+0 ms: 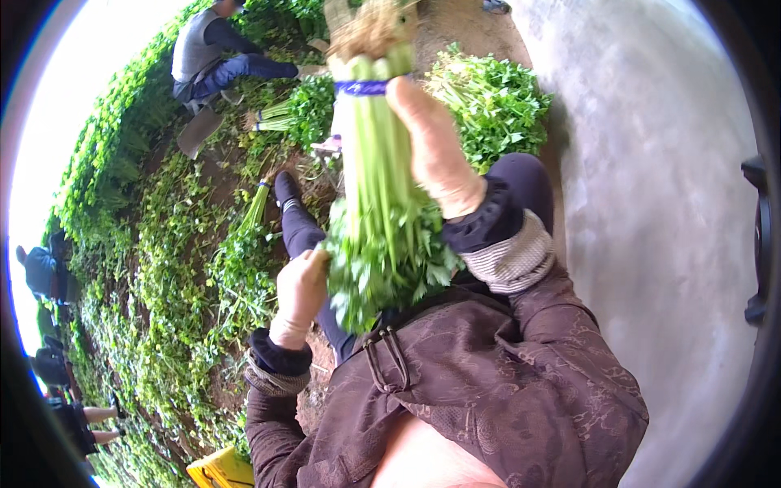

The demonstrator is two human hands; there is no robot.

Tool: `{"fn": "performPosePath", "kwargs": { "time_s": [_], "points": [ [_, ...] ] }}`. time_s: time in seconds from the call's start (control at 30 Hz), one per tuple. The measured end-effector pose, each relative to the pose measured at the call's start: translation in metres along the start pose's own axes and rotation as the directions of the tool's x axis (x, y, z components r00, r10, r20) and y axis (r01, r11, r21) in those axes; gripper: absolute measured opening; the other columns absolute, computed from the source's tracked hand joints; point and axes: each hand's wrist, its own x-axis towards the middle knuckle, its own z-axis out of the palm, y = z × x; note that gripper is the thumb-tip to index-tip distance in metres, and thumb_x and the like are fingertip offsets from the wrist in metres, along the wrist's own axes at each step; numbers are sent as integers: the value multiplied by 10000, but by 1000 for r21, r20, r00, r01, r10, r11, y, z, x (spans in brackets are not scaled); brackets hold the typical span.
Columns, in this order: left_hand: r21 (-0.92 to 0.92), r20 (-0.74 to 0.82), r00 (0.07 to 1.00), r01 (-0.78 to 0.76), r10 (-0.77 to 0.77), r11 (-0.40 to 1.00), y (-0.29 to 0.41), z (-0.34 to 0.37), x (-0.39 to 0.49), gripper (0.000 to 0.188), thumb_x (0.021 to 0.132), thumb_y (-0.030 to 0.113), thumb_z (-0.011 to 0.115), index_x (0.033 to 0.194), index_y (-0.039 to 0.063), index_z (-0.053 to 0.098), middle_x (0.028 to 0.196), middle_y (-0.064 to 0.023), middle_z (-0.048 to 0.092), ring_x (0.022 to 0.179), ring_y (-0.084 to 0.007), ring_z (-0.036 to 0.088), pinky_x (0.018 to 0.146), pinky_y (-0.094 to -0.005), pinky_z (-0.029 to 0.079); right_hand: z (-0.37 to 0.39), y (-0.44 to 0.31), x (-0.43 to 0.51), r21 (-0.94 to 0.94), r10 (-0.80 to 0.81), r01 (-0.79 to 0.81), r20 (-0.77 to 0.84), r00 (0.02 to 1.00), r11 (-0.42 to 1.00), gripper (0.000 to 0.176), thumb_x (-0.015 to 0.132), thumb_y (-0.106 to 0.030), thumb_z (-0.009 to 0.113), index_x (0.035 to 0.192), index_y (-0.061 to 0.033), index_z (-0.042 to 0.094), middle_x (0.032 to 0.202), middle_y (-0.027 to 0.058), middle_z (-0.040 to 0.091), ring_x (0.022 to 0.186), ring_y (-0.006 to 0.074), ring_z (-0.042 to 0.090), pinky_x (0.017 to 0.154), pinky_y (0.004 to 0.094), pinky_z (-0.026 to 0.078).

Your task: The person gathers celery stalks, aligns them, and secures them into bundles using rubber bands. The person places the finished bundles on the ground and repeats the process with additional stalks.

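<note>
A bunch of leafy celery [375,158] stands upside down before me, roots at the top and leaves near my lap. A purple band [361,88] wraps the stalks just below the roots. My right hand [433,140] grips the stalks near the band from the right side. Lower down, my left hand [300,290] is closed at the left edge of the leaves, seemingly pinching some of them. Its fingertips are partly hidden.
Loose celery [500,104] lies heaped by my right knee. Banded bunches [274,117] and another bunch [257,204] rest on the littered soil. A seated person [210,58] is at upper left; more people are at the far left. A pale wall [653,183] and yellow object [221,468] flank me.
</note>
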Motion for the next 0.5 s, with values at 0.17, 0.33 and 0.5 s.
{"fn": "performPosePath", "kwargs": {
  "time_s": [0.17, 0.33, 0.5],
  "points": [
    [-44, -119, 982, 145, -150, 988, -18, -20, -2, 796, 713, 149, 834, 1404, 9, 465, 1407, -241, 494, 1263, -411, 504, 1062, -426, 412, 8, -32, -3, -115, -261, 256, -34, 965, 960, 506, 882, -351, 749, 1172, 24, 573, 1003, 116, 686, 824, 163, 693, 730, 280, 586],
    [-375, -373, 921, -42, -109, 926, 79, -10, 63, 1365, 573, 423, 946, 1527, -62, 97, 1535, -292, 235, 1443, -350, 259, 1173, -435, 248, 54, -34, -5, 22, -124, 122, 151, 981, 992, 561, 859, -403, 764, 1185, 26, 606, 993, 77, 686, 844, 139, 666, 736, 260, 549],
    [-370, -600, 675, 242, -429, 897, 88, -68, 66, 782, 648, 231, 873, 1286, 23, 472, 1096, -142, 626, 945, -240, 640, 838, -372, 543, 97, -22, 17, 265, -156, 26, 481, 863, 964, 518, 1000, -451, 534, 1271, -10, 561, 1172, 90, 643, 1037, 154, 619, 925, 324, 479]
  ]
}}
